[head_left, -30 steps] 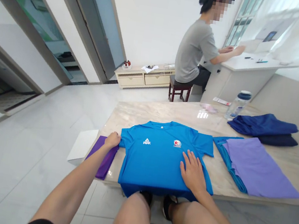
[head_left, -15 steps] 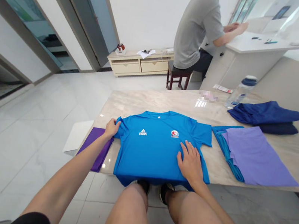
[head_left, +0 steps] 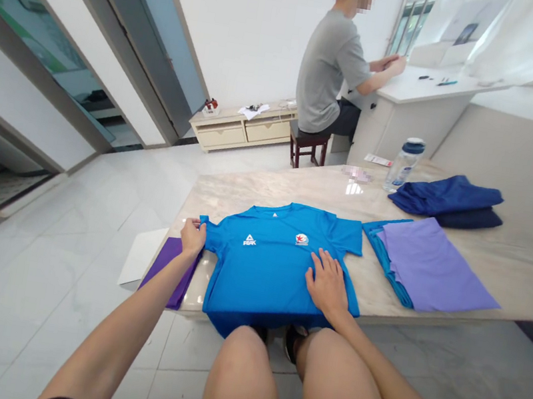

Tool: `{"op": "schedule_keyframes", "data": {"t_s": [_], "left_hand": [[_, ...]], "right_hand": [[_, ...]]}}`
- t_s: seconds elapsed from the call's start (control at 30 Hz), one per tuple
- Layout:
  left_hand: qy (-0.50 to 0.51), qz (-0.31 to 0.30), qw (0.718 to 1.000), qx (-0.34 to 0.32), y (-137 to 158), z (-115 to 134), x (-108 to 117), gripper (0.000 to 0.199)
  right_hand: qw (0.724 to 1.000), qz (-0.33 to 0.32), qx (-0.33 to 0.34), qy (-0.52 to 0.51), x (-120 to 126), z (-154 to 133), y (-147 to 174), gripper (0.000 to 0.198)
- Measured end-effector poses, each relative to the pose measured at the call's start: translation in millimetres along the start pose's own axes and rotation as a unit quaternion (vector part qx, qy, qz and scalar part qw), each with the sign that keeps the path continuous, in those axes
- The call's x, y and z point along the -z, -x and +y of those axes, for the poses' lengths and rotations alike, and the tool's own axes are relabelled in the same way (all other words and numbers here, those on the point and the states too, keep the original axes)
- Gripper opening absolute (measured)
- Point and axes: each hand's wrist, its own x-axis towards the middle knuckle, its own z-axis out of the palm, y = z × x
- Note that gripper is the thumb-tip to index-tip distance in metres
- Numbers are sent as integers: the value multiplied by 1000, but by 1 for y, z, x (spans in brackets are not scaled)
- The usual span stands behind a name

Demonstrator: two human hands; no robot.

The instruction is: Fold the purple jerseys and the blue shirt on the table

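Observation:
A blue T-shirt [head_left: 270,267] lies spread front side up on the marble-look table [head_left: 268,190], its lower hem hanging over the near edge. It bears a white logo at left and a red star badge at right. My left hand [head_left: 193,236] is closed on the end of the left-side sleeve, stretching it outward. My right hand [head_left: 328,282] rests flat on the shirt's right side below the badge, fingers spread. Beneath my left wrist lies a folded purple cloth [head_left: 177,280] at the table's left end.
Right of the shirt lie a lilac folded cloth [head_left: 442,271] over a teal one [head_left: 389,253]. Behind them are dark blue garments [head_left: 449,198] and a water bottle [head_left: 404,167]. A person in a grey shirt [head_left: 324,74] sits on a stool at a white desk [head_left: 415,88].
My left hand has pulled the sleeve outward, so it lies straighter and less bunched. My right hand stays flat on the shirt. The camera view has shifted slightly.

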Motion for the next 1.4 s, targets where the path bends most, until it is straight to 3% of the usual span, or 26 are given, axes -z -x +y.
{"op": "schedule_keyframes", "data": {"t_s": [0.17,0.27,0.37,0.43,0.53,0.6,0.7,0.87,1.07,1.2,1.27,1.4], "left_hand": [[70,-79,991,-86,19,68,-51,22],[116,-148,962,-200,48,93,-83,33],[119,-171,909,-360,74,87,-95,37],[74,-144,899,-407,83,65,-94,39],[-10,-111,910,-400,89,20,-89,47],[-56,-123,910,-392,91,-6,-88,55],[-113,-146,913,-364,92,-26,-90,66],[-174,-195,898,-353,96,-22,-90,65],[-183,-167,913,-325,119,-20,-74,65],[-180,-191,920,-290,138,-16,-63,65],[-167,-194,924,-284,141,-13,-60,65],[-132,-183,933,-280,141,-12,-60,63]], "right_hand": [[1000,1,-5,0,2,-3,-1,54],[1000,1,-7,0,2,-4,-1,55],[1000,-3,-9,0,4,-5,-2,55],[1000,-10,-11,0,4,-5,-2,55],[1000,-21,-13,-5,3,-4,-2,56],[1000,-27,-11,-6,3,-3,-2,58],[999,-45,-9,2,4,-2,-5,60],[996,-81,-6,25,10,-6,-6,63],[995,-89,22,30,16,-14,19,62],[993,-87,77,-11,41,9,24,46],[996,-69,43,-22,58,35,5,41],[985,-66,-161,17,82,87,-61,39]]}}
